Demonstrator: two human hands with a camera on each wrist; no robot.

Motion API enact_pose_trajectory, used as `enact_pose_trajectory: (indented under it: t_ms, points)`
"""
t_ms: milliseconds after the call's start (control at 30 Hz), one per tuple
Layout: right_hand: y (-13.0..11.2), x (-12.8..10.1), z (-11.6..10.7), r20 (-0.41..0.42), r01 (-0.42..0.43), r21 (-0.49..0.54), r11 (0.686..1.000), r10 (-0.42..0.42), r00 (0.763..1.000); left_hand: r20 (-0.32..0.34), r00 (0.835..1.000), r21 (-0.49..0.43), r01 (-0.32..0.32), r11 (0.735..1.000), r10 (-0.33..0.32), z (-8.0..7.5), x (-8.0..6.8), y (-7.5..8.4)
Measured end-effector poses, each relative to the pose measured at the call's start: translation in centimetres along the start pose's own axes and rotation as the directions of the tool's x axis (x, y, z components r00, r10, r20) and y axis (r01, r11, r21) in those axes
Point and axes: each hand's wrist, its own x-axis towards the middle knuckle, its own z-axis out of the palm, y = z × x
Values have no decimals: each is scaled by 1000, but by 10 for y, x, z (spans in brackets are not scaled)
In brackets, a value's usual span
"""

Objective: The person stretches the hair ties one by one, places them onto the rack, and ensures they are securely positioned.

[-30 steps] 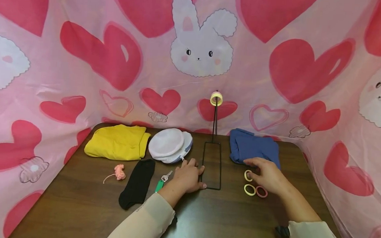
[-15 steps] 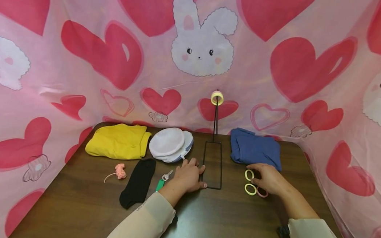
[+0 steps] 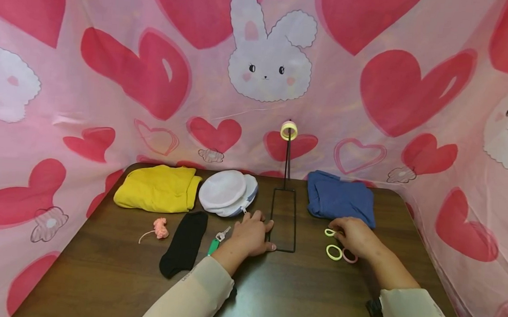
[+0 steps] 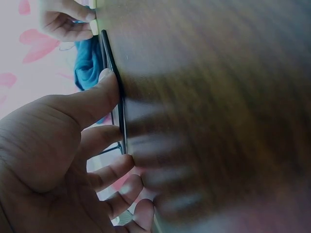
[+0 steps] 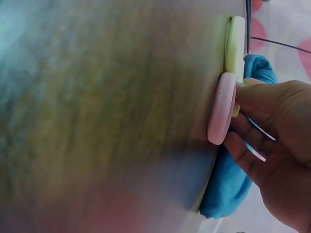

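Note:
In the head view my left hand (image 3: 251,235) rests spread at the near left part of a black wire stand (image 3: 295,224). Its thumb and index finger touch the base frame (image 4: 121,104) in the left wrist view, the other fingertips on the table. My right hand (image 3: 356,237) pinches a small yellow ring (image 3: 326,233), which is tilted; its fingers partly hide it. Below it lie a second yellow ring (image 3: 327,251) and a pink ring (image 3: 350,262), partly under the hand. Yellow and pink rings (image 3: 283,131) hang at the top of the stand.
A blue folded cloth (image 3: 340,200) lies just behind my right hand. Left of the stand are a white round pouch (image 3: 221,190), a yellow folded cloth (image 3: 156,189), a pink yarn piece (image 3: 160,229), a black sock (image 3: 184,244) and a key (image 3: 220,235) with a green tag.
My right hand has closed in on the upper yellow ring, which has tilted from lying face-up. My left hand and the stand have stayed put.

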Motion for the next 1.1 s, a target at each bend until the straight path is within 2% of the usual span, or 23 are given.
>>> enact_pose_trajectory:
  t_ms: [233, 400, 500, 667, 900, 1100]
  points:
    - [-7, -2, -4, -32, 6, -1, 1000, -6, 999, -7, 1000, 7, -3, 1000, 3, 1, -1, 1]
    - [-20, -2, -12, -112, 71, -3, 997, -71, 991, -38, 999, 8, -10, 1000, 10, 2, -1, 1]
    - [-31, 0, -17, -177, 134, 0, 991, -132, 975, -42, 999, 9, -15, 1000, 15, 2, -1, 1]
    - [-50, 7, -28, -297, 242, 16, 970, -227, 928, -36, 999, 11, -18, 1000, 18, 2, -1, 1]
    - [-79, 16, -47, -419, 309, 27, 951, -270, 867, -42, 999, 4, -14, 1000, 14, 3, -1, 0]
    - [-102, 23, -67, -509, 383, 31, 923, -315, 801, -46, 999, 4, -17, 1000, 17, 2, -1, 0]
